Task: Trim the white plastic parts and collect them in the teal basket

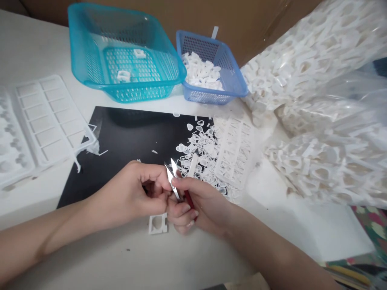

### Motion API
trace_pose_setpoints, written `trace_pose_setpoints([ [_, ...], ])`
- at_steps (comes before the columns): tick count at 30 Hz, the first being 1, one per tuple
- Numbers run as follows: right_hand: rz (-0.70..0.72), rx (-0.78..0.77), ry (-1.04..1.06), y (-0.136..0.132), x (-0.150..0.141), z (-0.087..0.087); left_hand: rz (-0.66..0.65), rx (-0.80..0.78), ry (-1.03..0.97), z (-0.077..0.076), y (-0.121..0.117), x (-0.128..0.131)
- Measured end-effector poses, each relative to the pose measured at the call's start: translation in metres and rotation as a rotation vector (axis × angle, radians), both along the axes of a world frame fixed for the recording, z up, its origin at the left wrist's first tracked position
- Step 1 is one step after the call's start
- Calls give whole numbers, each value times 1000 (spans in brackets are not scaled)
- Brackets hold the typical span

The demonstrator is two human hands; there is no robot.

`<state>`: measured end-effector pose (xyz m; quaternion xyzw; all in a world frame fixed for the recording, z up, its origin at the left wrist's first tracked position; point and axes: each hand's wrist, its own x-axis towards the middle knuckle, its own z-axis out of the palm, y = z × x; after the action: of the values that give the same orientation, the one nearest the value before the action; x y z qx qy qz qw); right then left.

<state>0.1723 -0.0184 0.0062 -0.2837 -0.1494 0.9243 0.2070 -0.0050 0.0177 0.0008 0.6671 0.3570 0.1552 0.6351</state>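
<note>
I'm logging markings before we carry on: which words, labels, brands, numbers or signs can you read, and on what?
There are none. No legible text shows on the red-handled snips, turquoise basket, blue basket, black mat or clear bags.

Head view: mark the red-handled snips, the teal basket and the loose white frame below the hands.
Red-handled snips [175, 191]: head view, base of the metal blades.
Teal basket [139, 85]: head view, front rim.
Loose white frame [163, 224]: head view, right side bar.

1 teal basket [136, 94], 2 white plastic parts [123, 75] inside; 1 blue basket [228, 72]; 1 black mat [139, 129]; 1 red-handled snips [169, 174].
</note>
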Motion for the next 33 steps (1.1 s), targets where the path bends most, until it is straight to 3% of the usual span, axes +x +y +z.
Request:
trace_pose_setpoints([
  [10,-16,-5,-30,-1,0,2,23,58,42,-2,-3,1],
  [23,-4,-6,-24,-1,1,1,-88,68,-51,-1,2,-3],
  [33,-3,14,-34,-1,0,2,-47,109,-30,-3,1,0],
])
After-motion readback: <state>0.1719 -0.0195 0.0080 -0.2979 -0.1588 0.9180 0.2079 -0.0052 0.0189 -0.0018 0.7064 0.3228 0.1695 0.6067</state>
